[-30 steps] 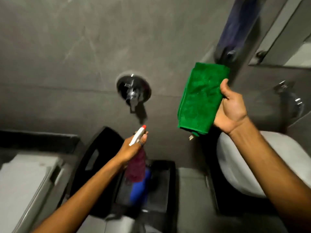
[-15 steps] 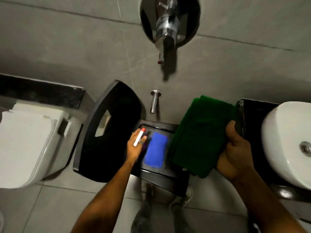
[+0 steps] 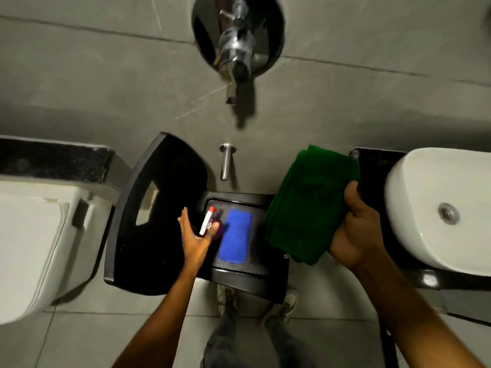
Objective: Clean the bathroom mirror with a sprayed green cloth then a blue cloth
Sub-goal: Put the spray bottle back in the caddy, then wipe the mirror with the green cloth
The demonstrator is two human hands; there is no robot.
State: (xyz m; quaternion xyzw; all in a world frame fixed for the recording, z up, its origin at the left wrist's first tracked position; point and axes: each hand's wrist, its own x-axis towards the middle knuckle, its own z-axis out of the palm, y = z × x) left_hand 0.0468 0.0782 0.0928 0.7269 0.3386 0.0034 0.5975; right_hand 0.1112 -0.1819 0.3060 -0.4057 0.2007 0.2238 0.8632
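My right hand (image 3: 356, 224) grips a folded green cloth (image 3: 308, 205), held over the right side of a black chair (image 3: 159, 251). On the chair's seat lies a folded blue cloth (image 3: 235, 236). To its left stands a purple spray bottle with a white and red nozzle (image 3: 208, 223). My left hand (image 3: 195, 236) is at the bottle with thumb and fingers spread; a fingertip still touches it. The mirror is out of view.
A white toilet (image 3: 39, 248) stands at the left and a white basin (image 3: 438, 208) on a black counter at the right. A chrome wall valve (image 3: 236, 49) and a small spout (image 3: 225, 160) jut from the grey wall. My shoes show below the chair.
The view dropped from the wall to the chair. My left hand lowered the spray bottle onto the seat and spread its fingers. My right hand brought the green cloth down.
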